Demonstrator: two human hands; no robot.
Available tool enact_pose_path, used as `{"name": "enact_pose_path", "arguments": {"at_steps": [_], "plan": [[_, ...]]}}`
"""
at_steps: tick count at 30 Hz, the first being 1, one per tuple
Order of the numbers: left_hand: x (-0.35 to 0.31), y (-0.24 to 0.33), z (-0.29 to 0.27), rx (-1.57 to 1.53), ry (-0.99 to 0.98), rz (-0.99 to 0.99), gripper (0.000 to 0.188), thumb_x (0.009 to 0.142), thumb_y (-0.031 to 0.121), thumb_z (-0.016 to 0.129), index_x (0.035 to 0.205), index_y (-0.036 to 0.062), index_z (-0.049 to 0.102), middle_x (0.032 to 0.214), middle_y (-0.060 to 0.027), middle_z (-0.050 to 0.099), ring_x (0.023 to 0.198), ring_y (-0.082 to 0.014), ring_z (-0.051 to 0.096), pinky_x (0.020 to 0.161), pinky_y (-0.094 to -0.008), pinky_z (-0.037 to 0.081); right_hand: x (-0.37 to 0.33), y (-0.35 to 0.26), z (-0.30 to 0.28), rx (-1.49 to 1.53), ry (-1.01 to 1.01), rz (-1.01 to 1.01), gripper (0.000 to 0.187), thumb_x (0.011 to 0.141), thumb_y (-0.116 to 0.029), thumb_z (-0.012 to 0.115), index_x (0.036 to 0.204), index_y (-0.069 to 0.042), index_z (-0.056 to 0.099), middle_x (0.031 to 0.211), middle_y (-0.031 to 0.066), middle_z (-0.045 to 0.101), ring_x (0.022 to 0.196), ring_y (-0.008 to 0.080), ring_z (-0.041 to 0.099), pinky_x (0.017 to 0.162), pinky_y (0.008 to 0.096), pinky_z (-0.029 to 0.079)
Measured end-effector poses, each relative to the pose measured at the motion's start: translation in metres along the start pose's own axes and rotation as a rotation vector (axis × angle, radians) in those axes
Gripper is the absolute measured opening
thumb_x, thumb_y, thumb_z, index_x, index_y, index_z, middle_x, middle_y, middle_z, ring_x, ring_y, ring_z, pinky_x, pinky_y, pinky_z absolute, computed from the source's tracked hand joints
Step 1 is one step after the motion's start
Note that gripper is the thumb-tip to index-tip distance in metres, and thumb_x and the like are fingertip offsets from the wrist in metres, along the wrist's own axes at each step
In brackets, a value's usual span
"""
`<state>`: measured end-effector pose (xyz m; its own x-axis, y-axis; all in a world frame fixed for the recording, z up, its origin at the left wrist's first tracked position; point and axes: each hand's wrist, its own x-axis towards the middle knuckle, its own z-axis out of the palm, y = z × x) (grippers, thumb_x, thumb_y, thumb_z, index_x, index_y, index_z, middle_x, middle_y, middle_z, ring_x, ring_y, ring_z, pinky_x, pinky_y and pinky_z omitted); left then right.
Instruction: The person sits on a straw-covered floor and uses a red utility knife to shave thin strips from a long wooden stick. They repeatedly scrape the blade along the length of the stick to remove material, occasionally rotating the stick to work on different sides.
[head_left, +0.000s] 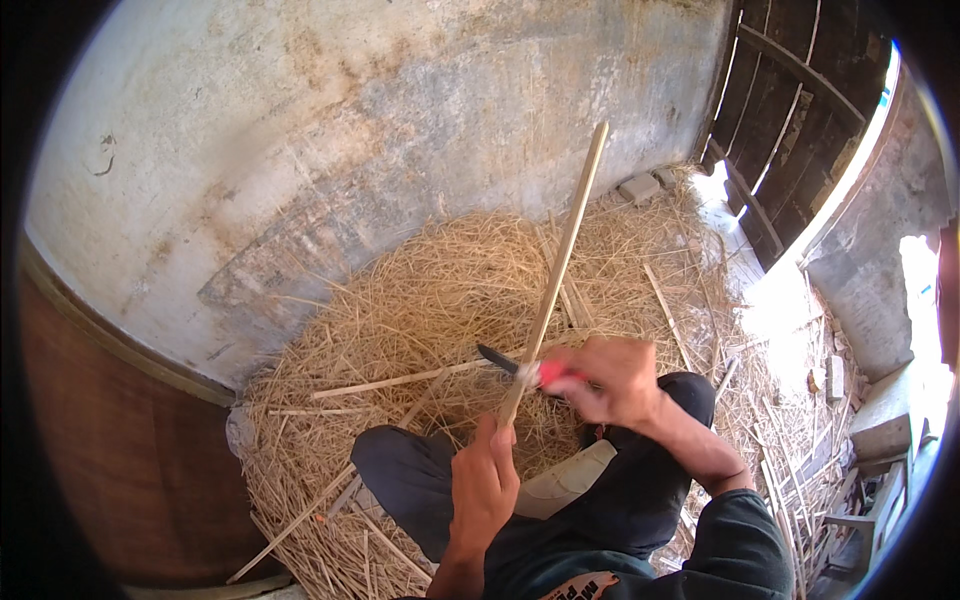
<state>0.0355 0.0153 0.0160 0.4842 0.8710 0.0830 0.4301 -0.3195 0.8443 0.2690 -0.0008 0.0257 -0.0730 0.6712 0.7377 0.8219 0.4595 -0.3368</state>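
A long pale strip, looking like split bamboo point(565, 250), slants up and away in front of me. My left hand point(484, 476) is closed around its lower end. Just above that grip, a knife point(497, 358) with a dark blade and red handle lies across the strip. My right hand point(612, 380) is wrapped round the red handle and slightly blurred. Pale curled shavings show where blade and strip meet. Below my hands, a light beige pad or cloth point(567, 482) lies over my crossed legs.
Shavings and straw-like strips point(450, 270) pile around me, with several longer strips point(400, 380) on top. A stained wall point(350, 130) stands behind. Dark wooden planks point(800, 110) form a door at far right. Bricks point(640, 187) lie at the wall's foot; a brown panel point(120, 420) is left.
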Motion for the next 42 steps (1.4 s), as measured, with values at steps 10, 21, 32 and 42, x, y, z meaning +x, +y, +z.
{"name": "enact_pose_path", "arguments": {"at_steps": [10, 21, 32, 42], "plan": [[-0.032, -0.022, -0.005, 0.019, -0.092, -0.103, 0.040, 0.114, 0.031, 0.038, 0.096, 0.0018, 0.057, 0.068, -0.0174, 0.058, 0.064, -0.0403, 0.062, 0.059, -0.0475, 0.046, 0.011, 0.039, -0.031, -0.122, 0.060, 0.239, 0.030, 0.085, -0.025, 0.087, 0.106, -0.005, 0.081, 0.081, 0.0101, 0.074, 0.063, 0.0218, 0.070, 0.056, 0.0325, 0.053], [-0.037, -0.030, -0.010, 0.094, -0.070, -0.091, 0.042, 0.114, 0.031, 0.035, 0.092, 0.0015, 0.056, 0.066, -0.0147, 0.057, 0.057, -0.0327, 0.061, 0.057, -0.0417, 0.046, 0.016, 0.041, -0.028, -0.095, 0.067, 0.159, 0.030, 0.089, -0.027, 0.083, 0.108, -0.004, 0.080, 0.081, 0.0115, 0.075, 0.064, 0.0202, 0.070, 0.055, 0.0323, 0.054], [-0.051, -0.054, -0.031, -0.046, -0.135, -0.182, 0.041, 0.115, 0.027, 0.036, 0.089, 0.0007, 0.054, 0.064, -0.0097, 0.046, 0.058, -0.0246, 0.047, 0.057, -0.0389, 0.039, 0.044, 0.146, -0.081, -0.311, 0.243, 0.629, 0.040, 0.101, -0.040, 0.071, 0.115, -0.004, 0.080, 0.069, 0.0105, 0.071, 0.057, 0.0149, 0.060, 0.055, 0.0341, 0.046], [-0.014, -0.046, -0.014, -0.327, -0.138, -0.138, 0.048, 0.117, 0.033, 0.031, 0.086, 0.0032, 0.052, 0.069, 0.0015, 0.041, 0.061, -0.0070, 0.036, 0.055, -0.0283, 0.030, -0.004, 0.020, 0.011, 0.104, 0.021, 0.168, 0.022, 0.093, -0.024, 0.078, 0.107, -0.007, 0.077, 0.090, 0.0086, 0.075, 0.063, 0.0234, 0.069, 0.057, 0.0347, 0.055]]}}
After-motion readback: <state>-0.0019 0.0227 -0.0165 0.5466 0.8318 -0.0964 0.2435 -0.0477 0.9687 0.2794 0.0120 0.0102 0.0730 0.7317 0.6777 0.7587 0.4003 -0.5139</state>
